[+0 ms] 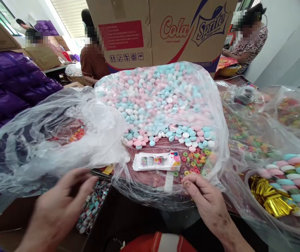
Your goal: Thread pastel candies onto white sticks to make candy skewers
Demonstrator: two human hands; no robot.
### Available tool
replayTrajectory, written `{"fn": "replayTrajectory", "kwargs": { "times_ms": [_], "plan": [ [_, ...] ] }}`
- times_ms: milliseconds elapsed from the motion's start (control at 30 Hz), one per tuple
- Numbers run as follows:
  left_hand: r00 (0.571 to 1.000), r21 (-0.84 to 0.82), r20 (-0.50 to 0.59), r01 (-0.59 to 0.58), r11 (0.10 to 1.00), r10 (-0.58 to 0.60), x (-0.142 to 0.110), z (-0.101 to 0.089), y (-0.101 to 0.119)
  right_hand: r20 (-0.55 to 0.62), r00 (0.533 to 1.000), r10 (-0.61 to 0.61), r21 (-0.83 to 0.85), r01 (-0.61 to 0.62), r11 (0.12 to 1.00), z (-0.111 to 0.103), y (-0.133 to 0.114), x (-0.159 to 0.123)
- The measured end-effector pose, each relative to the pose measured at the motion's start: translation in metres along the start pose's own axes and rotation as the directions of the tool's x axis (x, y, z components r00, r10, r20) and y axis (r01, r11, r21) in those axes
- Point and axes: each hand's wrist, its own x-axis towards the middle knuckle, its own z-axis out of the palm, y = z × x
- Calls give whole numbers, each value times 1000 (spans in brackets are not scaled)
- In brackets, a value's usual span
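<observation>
My left hand [60, 203] is over the left side of the table edge, slightly blurred, its fingers loosely curled and the thumb apart, with nothing visible in it. Below it, small wrapped candies [93, 206] fill an open cardboard box [10, 217]. My right hand [208, 199] is at the near edge of a clear plastic bag [150, 196], thumb and fingertips pressed together; what they hold, if anything, is hidden. Just beyond it lie colourful ring-shaped gummies [196, 159]. A banded stack of printed white packets [156, 161] rests left of them.
Pink, blue and white round candies [160, 98] heap up in the clear bag. A large carton [165, 31] stands behind. Another plastic bag [29, 140] lies left. At right, a tub [247, 178] holds gold ties [271, 197] and twisted marshmallows [292, 178]. Several people sit behind.
</observation>
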Motion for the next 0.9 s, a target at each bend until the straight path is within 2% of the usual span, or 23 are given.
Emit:
{"fn": "replayTrajectory", "kwargs": {
  "times_ms": [33, 100, 200, 267, 333, 400, 500, 733, 833, 900],
  "plan": [
    [997, 149, 69, -56, 987, 47, 3, 21, 15, 12, 1000, -24, -19, 24, 1000, 1, -1, 0],
    [953, 121, 161, -276, 953, 256, 15, 67, 42, 49, 997, -59, -51, 61, 997, 3, -2, 1],
    [840, 67, 331, -475, 877, 429, 39, 129, 65, 85, 994, -73, -94, 80, 992, 5, -3, 0],
    [795, 61, 445, -487, 872, 413, 56, 158, 67, 88, 993, -74, -114, 84, 990, 5, -3, -1],
    [761, 4, 547, -421, 907, 350, 69, 175, 64, 93, 993, -74, -122, 85, 989, 6, -2, -1],
    [736, -41, 600, -365, 930, 315, 78, 183, 61, 100, 992, -76, -124, 88, 988, 6, -1, -1],
    [728, -84, 619, -311, 947, 294, 84, 185, 59, 104, 991, -82, -110, 93, 990, 7, 2, -1],
    [767, -133, 568, -272, 953, 299, 81, 185, 63, 101, 987, -121, -139, 135, 981, 7, 2, -2],
    [781, -202, 499, -318, 926, 377, 76, 181, 68, 13, 973, -231, -234, 227, 945, 9, 4, 1],
    [768, -263, 478, -337, 904, 425, 71, 178, 72, -60, 929, -366, -406, 312, 859, 11, 6, 6]
  ]
}}
